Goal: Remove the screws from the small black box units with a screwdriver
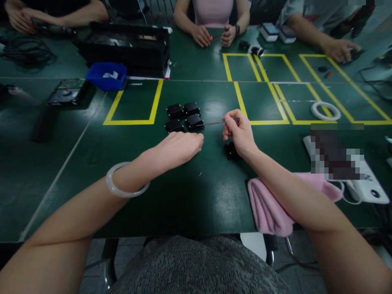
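Observation:
My right hand (237,130) is closed around the handle of a screwdriver (214,123). Its thin metal shaft points left, and the tip reaches one of several small black box-shaped parts (194,121). These parts sit close together on the green table, with small screws or pins showing at their corners. Just in front of them is my left hand (180,149), back upward and fingers curled under; whatever they hold, if anything, is hidden. Another black part (231,151) lies below my right hand, partly covered by it. A tiny screw (200,174) lies on the table nearer to me.
A blue bin (107,77) stands beside a large black case (125,51) at the far left. A hard drive (69,92) lies left of it. To my right are a folded pink cloth (269,208), a white tape roll (326,110) and a white power strip (373,185). Co-workers sit opposite.

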`<act>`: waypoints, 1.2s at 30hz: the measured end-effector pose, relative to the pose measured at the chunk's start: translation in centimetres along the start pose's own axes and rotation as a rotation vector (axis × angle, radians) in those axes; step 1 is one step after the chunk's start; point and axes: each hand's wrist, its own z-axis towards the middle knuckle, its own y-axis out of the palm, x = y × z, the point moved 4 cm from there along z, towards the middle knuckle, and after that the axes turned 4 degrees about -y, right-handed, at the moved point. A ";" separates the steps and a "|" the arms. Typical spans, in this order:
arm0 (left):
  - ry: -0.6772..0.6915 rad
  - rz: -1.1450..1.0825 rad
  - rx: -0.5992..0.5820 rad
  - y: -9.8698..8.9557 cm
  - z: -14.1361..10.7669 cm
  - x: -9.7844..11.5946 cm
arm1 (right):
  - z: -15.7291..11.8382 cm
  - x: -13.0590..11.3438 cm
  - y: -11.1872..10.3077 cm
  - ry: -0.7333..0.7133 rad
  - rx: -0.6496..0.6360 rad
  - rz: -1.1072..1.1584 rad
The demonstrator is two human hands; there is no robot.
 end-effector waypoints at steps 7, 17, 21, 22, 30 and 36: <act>0.037 -0.042 -0.165 3.5 -2.0 1.2 | 0.0 0.0 0.1 -0.018 -0.006 0.025; 0.055 -0.015 0.102 1.2 -3.0 -0.8 | 0.0 0.0 0.1 -0.011 -0.015 0.014; 0.038 -0.046 0.171 0.0 -2.8 -3.7 | 0.1 0.0 0.1 -0.008 -0.025 0.007; 0.028 -0.065 0.131 0.1 -2.7 -4.3 | 0.1 -0.1 0.1 -0.010 -0.029 0.009; -0.041 -0.224 0.095 0.7 -2.6 -6.3 | -1.1 -1.6 1.8 0.005 -0.376 -0.039; -0.045 -0.299 0.106 1.5 -2.9 -7.1 | -2.0 -1.9 3.2 -0.059 -0.492 -0.160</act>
